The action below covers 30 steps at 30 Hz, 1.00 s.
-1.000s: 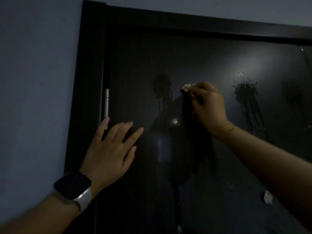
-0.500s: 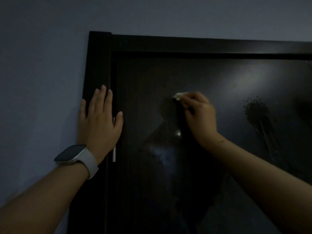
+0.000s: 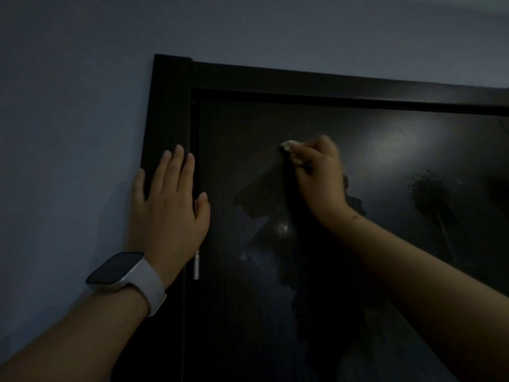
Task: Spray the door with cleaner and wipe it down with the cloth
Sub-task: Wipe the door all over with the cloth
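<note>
A dark glossy door (image 3: 344,128) fills the right of the dim view, set in a dark frame (image 3: 168,106). My right hand (image 3: 319,177) is curled round a small pale cloth (image 3: 289,146) and presses it against the door near its upper left. Only a bit of cloth shows past the fingers. My left hand (image 3: 168,210) lies flat with straight fingers on the frame and door edge; a watch sits on that wrist. A wet spray patch with drips (image 3: 429,197) marks the door to the right. No spray bottle is in view.
A grey-blue wall (image 3: 68,133) runs left of and above the frame. A small silver hinge pin (image 3: 196,267) sits at the door's left edge below my left hand. Wiped smears spread under my right hand.
My left hand went from the door panel up and left onto the frame and now stays there. My right hand kept the cloth on the door and shifted slightly. The view tilted upward.
</note>
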{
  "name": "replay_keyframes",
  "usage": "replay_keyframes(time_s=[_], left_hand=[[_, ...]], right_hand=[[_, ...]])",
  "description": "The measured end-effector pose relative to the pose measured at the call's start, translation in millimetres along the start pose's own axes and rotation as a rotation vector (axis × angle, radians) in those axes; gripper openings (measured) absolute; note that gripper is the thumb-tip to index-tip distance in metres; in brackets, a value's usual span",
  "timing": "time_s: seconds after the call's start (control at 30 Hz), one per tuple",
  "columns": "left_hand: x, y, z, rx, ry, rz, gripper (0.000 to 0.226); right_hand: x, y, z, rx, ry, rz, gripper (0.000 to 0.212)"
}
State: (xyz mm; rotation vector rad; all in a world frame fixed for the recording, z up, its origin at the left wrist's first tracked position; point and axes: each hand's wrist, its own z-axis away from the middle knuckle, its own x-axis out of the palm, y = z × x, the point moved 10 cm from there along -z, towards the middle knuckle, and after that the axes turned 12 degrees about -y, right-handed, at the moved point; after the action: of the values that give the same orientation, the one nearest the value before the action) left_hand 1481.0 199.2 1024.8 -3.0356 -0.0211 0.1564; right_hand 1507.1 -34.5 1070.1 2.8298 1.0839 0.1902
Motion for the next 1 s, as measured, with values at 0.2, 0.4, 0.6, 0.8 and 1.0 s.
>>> replay_keyframes(time_s=[0.2, 0.4, 0.6, 0.8, 1.0], left_hand=[[-1, 0, 0, 0.001, 0.002, -0.022, 0.067], [1, -1, 0, -0.005, 0.03, 0.006, 0.066], [0, -1, 0, 0.0, 0.043, -0.018, 0.067], [2, -2, -1, 0.01, 0.053, 0.015, 0.067], [1, -2, -1, 0.012, 0.061, 0.019, 0.068]], right_hand=[[39, -65, -8, -0.29, -0.203, 0.041, 0.031], [-20, 40, -30, 0.17, 0.003, 0.068, 0.03], [54, -66, -54, -0.082, -0.1, 0.065, 0.033], [17, -6, -67, -0.037, -0.099, 0.129, 0.03], [-26, 65, -67, 0.218, 0.013, 0.195, 0.033]])
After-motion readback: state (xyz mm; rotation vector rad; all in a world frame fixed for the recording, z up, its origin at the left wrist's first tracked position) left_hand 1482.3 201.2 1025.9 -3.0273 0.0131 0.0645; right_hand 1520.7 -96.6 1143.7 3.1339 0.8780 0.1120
